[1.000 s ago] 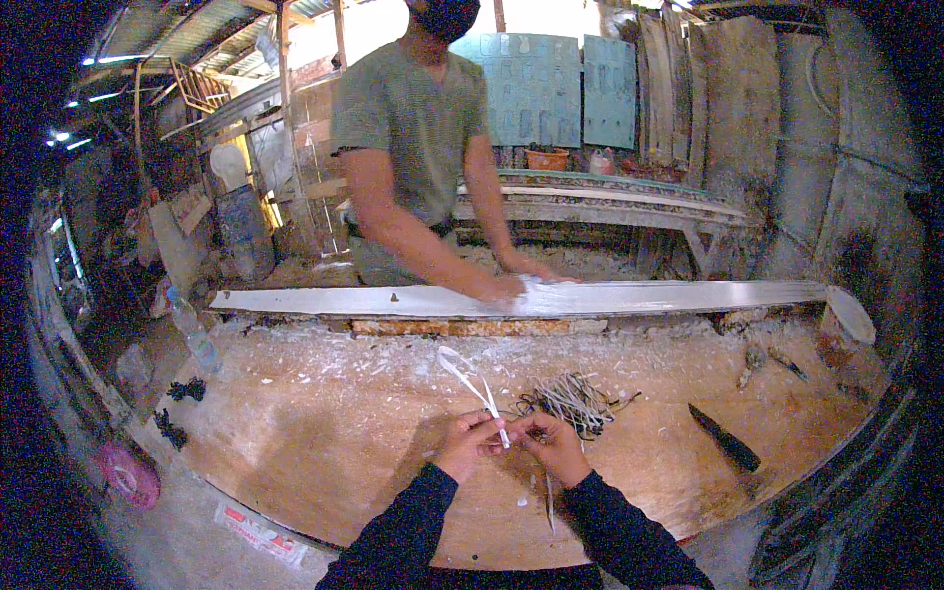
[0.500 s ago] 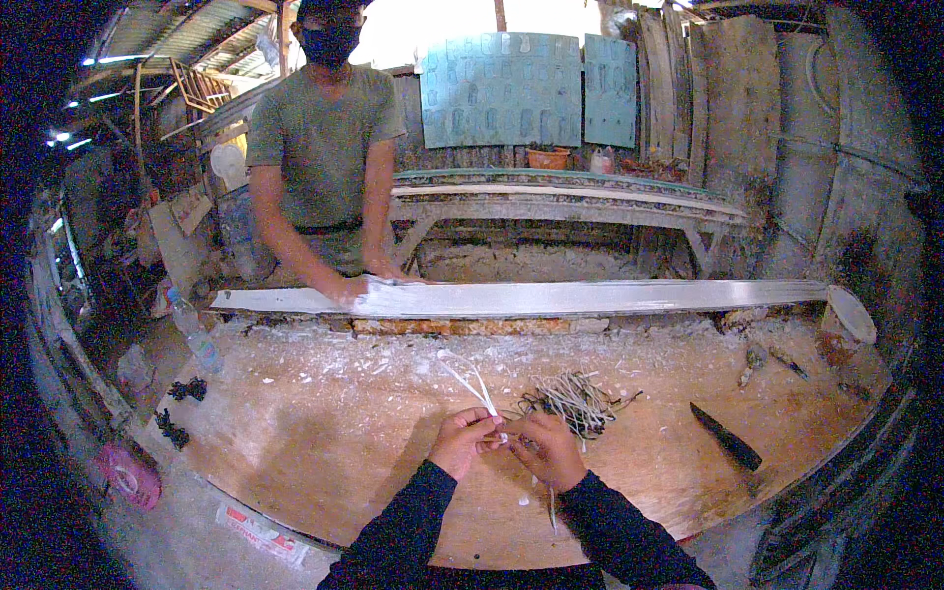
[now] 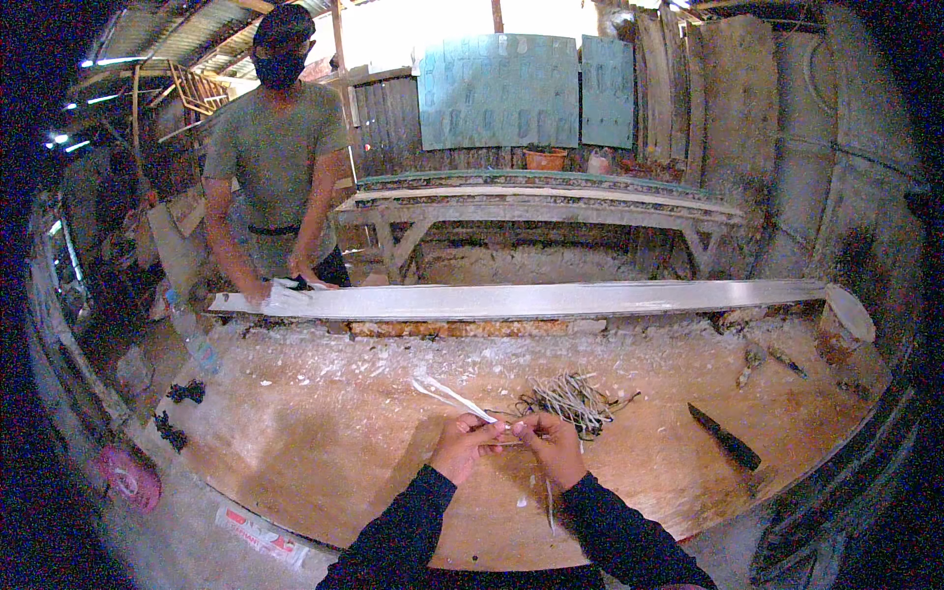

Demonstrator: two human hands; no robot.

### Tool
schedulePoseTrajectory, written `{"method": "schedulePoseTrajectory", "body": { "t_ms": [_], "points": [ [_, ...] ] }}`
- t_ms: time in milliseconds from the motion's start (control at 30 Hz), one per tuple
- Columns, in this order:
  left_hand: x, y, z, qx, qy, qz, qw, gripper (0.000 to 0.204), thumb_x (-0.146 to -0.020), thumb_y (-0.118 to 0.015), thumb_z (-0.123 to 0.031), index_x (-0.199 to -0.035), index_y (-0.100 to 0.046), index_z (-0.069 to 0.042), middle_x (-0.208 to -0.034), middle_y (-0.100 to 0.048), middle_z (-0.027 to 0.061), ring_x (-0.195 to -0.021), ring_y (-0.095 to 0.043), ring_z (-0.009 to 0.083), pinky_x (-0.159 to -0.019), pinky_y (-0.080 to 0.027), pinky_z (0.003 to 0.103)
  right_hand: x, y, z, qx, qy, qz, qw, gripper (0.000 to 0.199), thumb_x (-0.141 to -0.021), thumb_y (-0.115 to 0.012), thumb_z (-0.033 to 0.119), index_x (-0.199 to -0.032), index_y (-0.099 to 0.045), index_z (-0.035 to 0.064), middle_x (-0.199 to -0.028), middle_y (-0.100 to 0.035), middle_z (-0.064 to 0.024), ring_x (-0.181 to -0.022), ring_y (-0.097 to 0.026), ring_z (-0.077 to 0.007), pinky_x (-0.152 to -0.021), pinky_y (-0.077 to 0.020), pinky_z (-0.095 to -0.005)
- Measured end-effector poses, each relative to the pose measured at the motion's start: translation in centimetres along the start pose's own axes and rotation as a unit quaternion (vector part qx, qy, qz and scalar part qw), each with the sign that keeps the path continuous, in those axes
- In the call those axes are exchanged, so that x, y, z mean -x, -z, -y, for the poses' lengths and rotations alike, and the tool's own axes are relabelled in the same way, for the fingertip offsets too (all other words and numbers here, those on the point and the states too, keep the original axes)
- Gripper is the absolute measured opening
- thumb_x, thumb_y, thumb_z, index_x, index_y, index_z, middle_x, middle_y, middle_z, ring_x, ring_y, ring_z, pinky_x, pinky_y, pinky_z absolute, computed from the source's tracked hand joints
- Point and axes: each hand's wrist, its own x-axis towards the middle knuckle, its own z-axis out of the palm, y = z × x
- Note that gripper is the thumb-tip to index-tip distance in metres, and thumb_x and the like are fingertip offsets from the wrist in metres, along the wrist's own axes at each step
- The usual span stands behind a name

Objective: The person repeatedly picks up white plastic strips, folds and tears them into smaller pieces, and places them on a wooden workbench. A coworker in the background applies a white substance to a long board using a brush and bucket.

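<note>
My left hand point(image 3: 462, 444) pinches the near end of a thin white strip point(image 3: 450, 395) between thumb and fingers, closed tight on it. The strip runs up and away to my left from that pinch, its far end lifted just above the tabletop. My right hand point(image 3: 553, 442) sits close beside the left, fingertips almost meeting it, closed on what looks like the same strip's end or a short piece joined to it; I cannot tell exactly which. Both hands hover low over the wooden table point(image 3: 324, 462), near its front edge.

Just beyond my right hand lies a tangled bundle of pale fibres point(image 3: 570, 398), apart from my fingers. Farther right on the table rests a dark knife point(image 3: 724, 437), well clear of both hands. White scraps are scattered over the far part of the table. Along its back edge lies a long pale plank point(image 3: 551, 298), and a person's hand point(image 3: 295, 285) rests on its left end.
</note>
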Motion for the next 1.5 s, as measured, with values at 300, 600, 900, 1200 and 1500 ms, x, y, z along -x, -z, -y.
{"method": "schedulePoseTrajectory", "body": {
  "t_ms": [300,600,900,1200,1500],
  "points": [
    [-0.1,0.1,0.6,-0.057,-0.026,0.039,0.997,0.014,-0.078,-0.061,-0.012,-0.086,-0.059,-0.001,-0.080,-0.061,0.0047,-0.068,-0.057,0.0120,-0.057,-0.047,0.023,-0.4,0.2,-1.2,-0.102,-0.036,0.014,0.994,0.007,-0.079,-0.058,0.008,-0.080,-0.058,0.0018,-0.079,-0.060,-0.0028,-0.075,-0.055,-0.0105,-0.070,-0.0434,-0.0236],
    [-0.4,0.2,0.6,-0.014,-0.013,0.023,1.000,0.014,-0.078,-0.061,-0.014,-0.083,-0.056,-0.001,-0.079,-0.061,0.0066,-0.069,-0.057,0.0128,-0.057,-0.047,0.023,-0.1,0.6,-0.5,0.071,0.040,0.036,0.996,0.016,-0.077,-0.058,0.006,-0.092,-0.061,0.0012,-0.087,-0.063,-0.0069,-0.079,-0.058,-0.0139,-0.072,-0.0452,-0.0258],
    [-0.5,0.3,0.9,-0.047,-0.056,0.037,0.997,0.012,-0.077,-0.062,-0.011,-0.082,-0.056,-0.001,-0.078,-0.062,0.0086,-0.067,-0.058,0.0139,-0.057,-0.047,0.024,0.1,0.4,-0.1,0.128,0.046,0.032,0.990,0.013,-0.077,-0.058,0.013,-0.086,-0.060,0.0045,-0.083,-0.062,-0.0102,-0.076,-0.060,-0.0217,-0.069,-0.0468,-0.0305],
    [-0.2,0.0,0.5,-0.009,-0.062,0.014,0.998,0.010,-0.075,-0.062,-0.007,-0.082,-0.056,-0.002,-0.077,-0.061,0.0087,-0.067,-0.060,0.0153,-0.055,-0.047,0.023,0.3,0.2,2.4,0.198,0.053,0.061,0.977,0.008,-0.078,-0.059,0.010,-0.080,-0.059,0.0025,-0.075,-0.060,-0.0077,-0.072,-0.057,-0.0169,-0.066,-0.0446,-0.0272],
    [0.2,-0.1,-0.2,-0.035,-0.059,0.030,0.997,0.010,-0.075,-0.062,-0.005,-0.080,-0.054,-0.003,-0.073,-0.060,0.0073,-0.066,-0.060,0.0151,-0.054,-0.047,0.023,0.3,0.1,2.2,0.194,0.011,0.080,0.978,0.008,-0.078,-0.058,0.009,-0.079,-0.056,0.0019,-0.075,-0.059,-0.0077,-0.071,-0.057,-0.0166,-0.066,-0.0439,-0.0265]
  ]
}}
